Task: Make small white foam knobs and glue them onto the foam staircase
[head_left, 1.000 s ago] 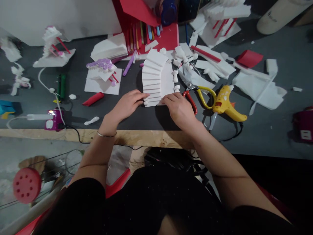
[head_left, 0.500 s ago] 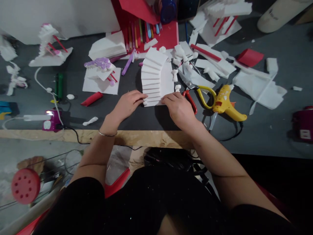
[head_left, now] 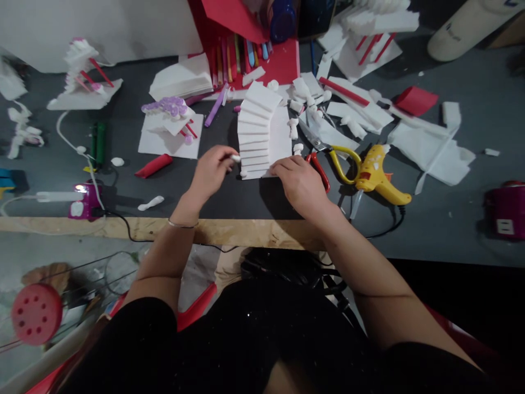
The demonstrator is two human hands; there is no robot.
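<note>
A white model staircase [head_left: 254,128] of several fanned, stacked strips lies on a white backing sheet [head_left: 282,131] in front of me. At its lower right corner, my right hand [head_left: 301,180] is closed, with its fingertips pinching the edge. My left hand [head_left: 215,168] is just off the staircase's left side. A small white lump of clay [head_left: 235,158] shows between its thumb and forefinger. Another bit of white clay [head_left: 244,175] sticks to the lower left corner of the staircase.
Yellow-and-red-handled scissors [head_left: 324,148] and a yellow glue gun [head_left: 379,178] lie to the right, among white scraps [head_left: 435,148]. A purple-topped model [head_left: 170,123] and a red clay roll [head_left: 153,165] are at left. Coloured pens [head_left: 233,60] lie at the back on red card [head_left: 287,65].
My left hand has pulled back leftward from the staircase's lower left corner, and the white clay lump now shows in its fingers. My right hand stays in place.
</note>
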